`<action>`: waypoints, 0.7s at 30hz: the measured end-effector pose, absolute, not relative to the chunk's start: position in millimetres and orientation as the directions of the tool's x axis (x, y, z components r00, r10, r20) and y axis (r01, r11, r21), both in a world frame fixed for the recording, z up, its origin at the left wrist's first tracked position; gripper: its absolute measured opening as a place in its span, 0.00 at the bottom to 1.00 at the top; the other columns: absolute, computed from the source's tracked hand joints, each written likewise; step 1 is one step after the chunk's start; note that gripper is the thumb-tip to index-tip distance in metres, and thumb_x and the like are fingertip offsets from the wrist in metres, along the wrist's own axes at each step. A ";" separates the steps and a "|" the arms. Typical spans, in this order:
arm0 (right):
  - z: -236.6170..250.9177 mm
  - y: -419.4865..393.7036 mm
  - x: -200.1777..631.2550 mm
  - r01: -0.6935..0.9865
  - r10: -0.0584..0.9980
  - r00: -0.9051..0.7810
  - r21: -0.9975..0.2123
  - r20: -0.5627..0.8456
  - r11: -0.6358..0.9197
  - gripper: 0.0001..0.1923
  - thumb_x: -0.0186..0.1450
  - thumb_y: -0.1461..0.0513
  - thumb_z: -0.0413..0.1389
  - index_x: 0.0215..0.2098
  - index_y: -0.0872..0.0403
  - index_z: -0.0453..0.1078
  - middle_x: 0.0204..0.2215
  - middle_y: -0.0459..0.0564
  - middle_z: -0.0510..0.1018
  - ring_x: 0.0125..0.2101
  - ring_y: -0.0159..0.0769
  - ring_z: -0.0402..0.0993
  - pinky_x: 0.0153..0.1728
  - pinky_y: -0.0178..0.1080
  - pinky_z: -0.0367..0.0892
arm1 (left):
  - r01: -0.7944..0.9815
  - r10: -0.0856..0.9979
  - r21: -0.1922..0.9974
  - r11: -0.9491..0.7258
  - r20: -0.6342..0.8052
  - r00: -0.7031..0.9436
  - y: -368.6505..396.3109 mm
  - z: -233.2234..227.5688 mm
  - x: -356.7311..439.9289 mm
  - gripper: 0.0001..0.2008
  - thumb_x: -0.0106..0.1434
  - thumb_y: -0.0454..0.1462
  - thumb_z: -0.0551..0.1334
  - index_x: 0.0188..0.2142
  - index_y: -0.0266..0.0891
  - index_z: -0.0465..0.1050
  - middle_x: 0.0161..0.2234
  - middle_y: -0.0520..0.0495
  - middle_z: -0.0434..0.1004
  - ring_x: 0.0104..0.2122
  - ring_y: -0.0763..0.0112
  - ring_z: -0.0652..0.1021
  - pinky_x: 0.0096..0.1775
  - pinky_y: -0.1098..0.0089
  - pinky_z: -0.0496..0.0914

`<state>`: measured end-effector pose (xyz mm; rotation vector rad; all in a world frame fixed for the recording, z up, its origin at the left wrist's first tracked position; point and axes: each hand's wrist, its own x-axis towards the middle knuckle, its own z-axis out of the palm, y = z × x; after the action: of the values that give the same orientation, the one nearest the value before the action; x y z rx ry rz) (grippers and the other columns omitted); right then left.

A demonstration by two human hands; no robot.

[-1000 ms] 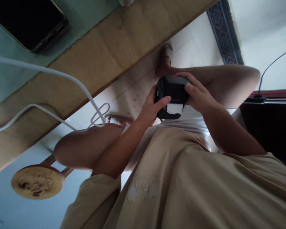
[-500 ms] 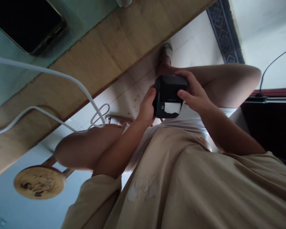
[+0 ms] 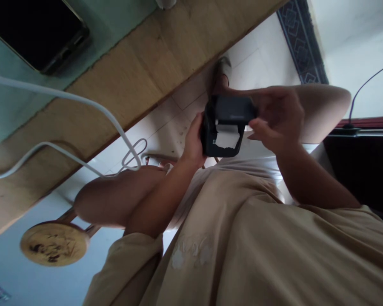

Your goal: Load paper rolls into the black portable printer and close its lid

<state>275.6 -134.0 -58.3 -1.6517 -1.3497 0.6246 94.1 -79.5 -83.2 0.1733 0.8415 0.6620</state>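
1. The black device (image 3: 212, 148) is held above the person's lap, between the two hands and near the table's edge.
2. Its dark lid (image 3: 234, 109) is tilted up from the body, leaving the compartment below partly uncovered.
3. White paper (image 3: 227, 139) with a ragged lower edge sits in that compartment; anything deeper inside is hidden.
4. The left hand (image 3: 194, 142) grasps the body by its left side.
5. The right hand (image 3: 279, 121) is blurred, thumb beside the lid's right end; whether it grips the lid, I cannot tell.
6. Past the hands runs the wooden table (image 3: 140, 68), with a dark-screened phone (image 3: 35, 34) on its greenish top.
7. A white cable (image 3: 95, 104) loops past the table edge, near a round stool (image 3: 55, 244).
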 end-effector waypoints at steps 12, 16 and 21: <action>-36.5 -136.6 252.1 0.831 0.987 0.123 -0.555 0.105 -0.045 0.09 0.66 0.60 0.60 0.43 0.48 0.81 0.38 0.47 0.85 0.32 0.35 0.78 0.37 0.41 0.72 | -0.366 0.674 0.575 0.732 -0.533 0.511 -87.4 -84.5 87.7 0.11 0.65 0.43 0.70 0.44 0.43 0.76 0.36 0.53 0.77 0.37 0.73 0.77 0.42 0.72 0.72; -33.6 -138.6 247.6 0.923 0.989 0.061 -0.369 -0.135 -0.107 0.13 0.69 0.58 0.58 0.48 0.47 0.81 0.49 0.49 0.85 0.43 0.45 0.82 0.38 0.44 0.71 | -0.307 0.670 0.611 0.730 -0.551 0.497 -89.5 -89.8 86.8 0.15 0.62 0.47 0.73 0.43 0.44 0.77 0.37 0.53 0.77 0.37 0.73 0.75 0.42 0.73 0.70; -46.9 -134.6 254.3 0.930 0.964 0.062 -0.336 -0.260 -0.151 0.17 0.65 0.55 0.62 0.51 0.48 0.78 0.40 0.50 0.86 0.37 0.46 0.80 0.35 0.44 0.68 | -0.235 0.645 0.621 0.748 -0.597 0.476 -89.9 -90.5 87.4 0.13 0.62 0.45 0.72 0.42 0.43 0.76 0.32 0.54 0.74 0.33 0.74 0.73 0.38 0.73 0.68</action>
<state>254.3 -134.6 -46.9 -2.2305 -1.9936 0.6553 87.4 -89.9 -90.5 0.4988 0.9284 0.5654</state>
